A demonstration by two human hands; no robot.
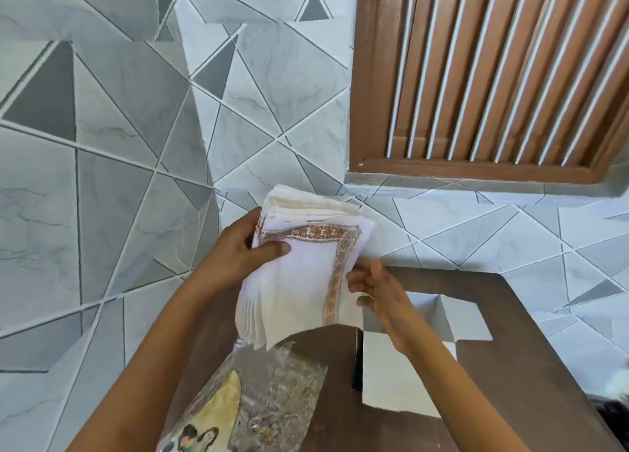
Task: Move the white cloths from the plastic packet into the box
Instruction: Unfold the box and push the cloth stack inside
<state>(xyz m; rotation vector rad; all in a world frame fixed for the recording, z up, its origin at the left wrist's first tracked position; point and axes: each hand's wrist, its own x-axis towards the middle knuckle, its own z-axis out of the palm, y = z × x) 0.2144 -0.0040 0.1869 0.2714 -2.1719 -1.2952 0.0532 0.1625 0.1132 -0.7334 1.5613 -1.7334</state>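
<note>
i had both hands, left hand (243,252) and right hand (372,286), gripping the stack of white brown-bordered cloths (303,274), out of the crinkled clear plastic packet (272,393), not yet in the open white cardboard box (401,370).

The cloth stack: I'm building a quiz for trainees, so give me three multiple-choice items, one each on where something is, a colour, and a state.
1. Where does the plastic packet lie?
A. on the brown table, below the stack
B. inside the box
C. on the window sill

2. What colour is the border on the top cloth of the cloth stack?
A. blue
B. brown
C. green

3. How is the white box on the table?
A. taped shut
B. crushed flat
C. open, flaps spread

Answers: 1 A, it rests crumpled at the table's near edge. 2 B, a brown patterned band runs along two sides. 3 C, its flaps stand outward beside the right hand; the left hand also holds the stack.
</note>
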